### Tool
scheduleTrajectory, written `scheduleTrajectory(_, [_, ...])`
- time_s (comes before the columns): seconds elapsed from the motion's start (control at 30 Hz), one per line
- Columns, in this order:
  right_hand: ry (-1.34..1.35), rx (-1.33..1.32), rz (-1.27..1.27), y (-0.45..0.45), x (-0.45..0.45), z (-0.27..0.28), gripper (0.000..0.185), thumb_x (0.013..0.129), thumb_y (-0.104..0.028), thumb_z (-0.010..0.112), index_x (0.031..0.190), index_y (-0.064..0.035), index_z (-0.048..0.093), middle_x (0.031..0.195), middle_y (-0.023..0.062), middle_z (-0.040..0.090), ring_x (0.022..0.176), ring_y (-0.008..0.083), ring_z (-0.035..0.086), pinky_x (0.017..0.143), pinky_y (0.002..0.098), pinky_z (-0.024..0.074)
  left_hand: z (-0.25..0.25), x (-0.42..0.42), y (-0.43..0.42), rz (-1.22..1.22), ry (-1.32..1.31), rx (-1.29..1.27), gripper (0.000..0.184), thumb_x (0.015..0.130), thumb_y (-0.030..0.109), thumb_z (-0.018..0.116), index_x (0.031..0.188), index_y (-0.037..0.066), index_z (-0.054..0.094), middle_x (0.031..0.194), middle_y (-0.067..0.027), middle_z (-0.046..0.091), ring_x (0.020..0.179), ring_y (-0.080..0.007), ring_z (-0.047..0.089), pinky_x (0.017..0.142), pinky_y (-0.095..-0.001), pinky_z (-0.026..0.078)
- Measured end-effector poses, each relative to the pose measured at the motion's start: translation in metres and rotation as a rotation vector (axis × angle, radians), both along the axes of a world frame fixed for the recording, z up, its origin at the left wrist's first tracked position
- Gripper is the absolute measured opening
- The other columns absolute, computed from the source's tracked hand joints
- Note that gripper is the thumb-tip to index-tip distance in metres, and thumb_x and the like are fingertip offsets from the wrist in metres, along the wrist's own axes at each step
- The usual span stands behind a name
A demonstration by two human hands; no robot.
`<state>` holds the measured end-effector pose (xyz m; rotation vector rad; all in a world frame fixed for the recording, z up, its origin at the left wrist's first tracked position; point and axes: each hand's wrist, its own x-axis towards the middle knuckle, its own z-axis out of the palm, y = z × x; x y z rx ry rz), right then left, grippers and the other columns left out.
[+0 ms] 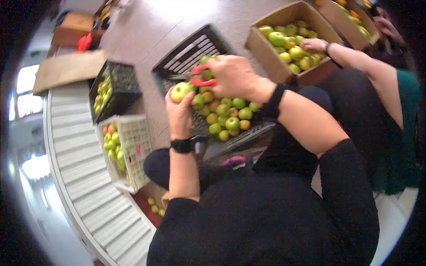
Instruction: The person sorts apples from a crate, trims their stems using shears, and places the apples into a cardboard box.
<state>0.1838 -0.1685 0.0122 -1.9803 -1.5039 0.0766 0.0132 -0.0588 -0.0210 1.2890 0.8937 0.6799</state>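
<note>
My left hand (179, 111) is closed around a yellow-green apple (180, 92), with a dark band on the wrist. Beside it my right hand (233, 77) grips a red tool (203, 76), whose open curved end faces the apple. The exact kind of tool cannot be made out. Both hands are over a black slatted crate (195, 51) that holds many green and reddish apples (232, 123). Part of the crate's contents is hidden behind my right hand.
A co-worker's hand (314, 45) reaches into a cardboard box (270, 55) of apples at the right. Another box (361, 40) stands beyond. At the left are a black crate (124, 80), a white crate (135, 148) and a ridged white surface (80, 150).
</note>
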Motion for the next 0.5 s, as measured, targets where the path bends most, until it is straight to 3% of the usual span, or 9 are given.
scheduleTrajectory(0.03, [0.020,0.167,-0.027,0.000,0.000,0.004,0.037,0.062,-0.031,0.068,0.086,-0.0040,0.057,0.079,0.0169,0.061,0.074,0.0310,0.063,0.067,0.0394,0.0517,-0.004,0.002,0.009,-0.070,-0.047,-0.128,0.056,0.071,0.002,0.069,0.119,0.004,0.039,0.107,-0.0097,0.052,0.096,-0.0197,0.055,0.078,-0.0338,0.049])
scheduleTrajectory(0.07, [0.136,0.310,-0.040,0.000,0.000,0.009,0.036,0.062,-0.024,0.067,0.088,-0.0030,0.055,0.078,0.0159,0.059,0.078,0.0327,0.060,0.069,0.0412,0.0489,-0.010,0.005,0.018,-0.135,-0.088,-0.259,0.054,0.073,0.001,0.067,0.118,0.005,0.039,0.107,-0.0095,0.053,0.096,-0.0200,0.056,0.077,-0.0347,0.049])
scheduleTrajectory(0.1, [0.160,0.398,-0.059,0.000,0.000,0.016,0.037,0.062,-0.024,0.068,0.090,-0.0028,0.055,0.080,0.0159,0.059,0.078,0.0325,0.059,0.068,0.0406,0.0484,-0.018,0.012,0.024,-0.203,-0.187,-0.362,0.047,0.075,0.000,0.065,0.116,0.006,0.041,0.108,-0.0091,0.053,0.097,-0.0227,0.056,0.078,-0.0356,0.049])
scheduleTrajectory(0.13, [0.169,0.444,-0.056,-0.003,0.001,0.026,0.040,0.060,-0.022,0.069,0.092,-0.0027,0.055,0.081,0.0160,0.059,0.079,0.0327,0.059,0.069,0.0403,0.0481,-0.015,0.028,0.020,-0.259,-0.219,-0.455,0.044,0.077,0.001,0.063,0.117,0.006,0.043,0.110,-0.0085,0.053,0.096,-0.0200,0.055,0.080,-0.0342,0.048])
scheduleTrajectory(0.17, [0.186,0.516,-0.096,0.000,0.002,0.027,0.043,0.057,-0.020,0.070,0.094,-0.0027,0.054,0.080,0.0152,0.058,0.079,0.0329,0.058,0.070,0.0403,0.0478,-0.011,0.044,0.015,-0.489,-0.079,-0.136,0.044,0.081,0.009,0.059,0.121,0.007,0.040,0.113,-0.0082,0.052,0.099,-0.0211,0.054,0.085,-0.0357,0.046])
scheduleTrajectory(0.27, [0.238,0.628,-0.156,-0.002,0.004,0.038,0.049,0.054,-0.018,0.071,0.096,-0.0018,0.052,0.081,0.0150,0.057,0.079,0.0329,0.057,0.072,0.0402,0.0471,-0.022,0.111,-0.007,-0.636,-0.132,0.099,0.046,0.078,0.010,0.064,0.120,0.005,0.045,0.101,-0.0065,0.056,0.085,-0.0133,0.055,0.073,-0.0269,0.048])
scheduleTrajectory(0.4, [0.286,0.722,-0.175,-0.002,0.015,0.041,0.052,0.053,-0.016,0.071,0.099,-0.0017,0.050,0.083,0.0155,0.056,0.079,0.0332,0.057,0.072,0.0402,0.0466,-0.039,0.192,-0.046,-0.804,0.260,0.109,0.052,0.078,0.018,0.068,0.123,0.007,0.043,0.092,-0.0050,0.059,0.079,-0.0121,0.057,0.066,-0.0255,0.047])
scheduleTrajectory(0.47, [0.296,0.732,-0.198,-0.003,0.023,0.043,0.053,0.053,-0.016,0.070,0.099,-0.0017,0.050,0.083,0.0155,0.056,0.079,0.0333,0.056,0.071,0.0403,0.0464,-0.054,0.225,-0.074,-0.990,0.247,0.215,0.060,0.072,0.018,0.073,0.122,0.006,0.043,0.089,-0.0049,0.059,0.073,-0.0088,0.056,0.061,-0.0233,0.047])
scheduleTrajectory(0.5, [0.295,0.730,-0.211,-0.005,0.028,0.045,0.052,0.052,-0.015,0.070,0.099,-0.0015,0.050,0.082,0.0152,0.056,0.078,0.0332,0.056,0.071,0.0402,0.0462,-0.068,0.241,-0.087,-1.015,0.294,0.286,0.061,0.068,0.018,0.074,0.121,0.006,0.046,0.090,-0.0089,0.060,0.073,-0.0151,0.059,0.062,-0.0267,0.049])
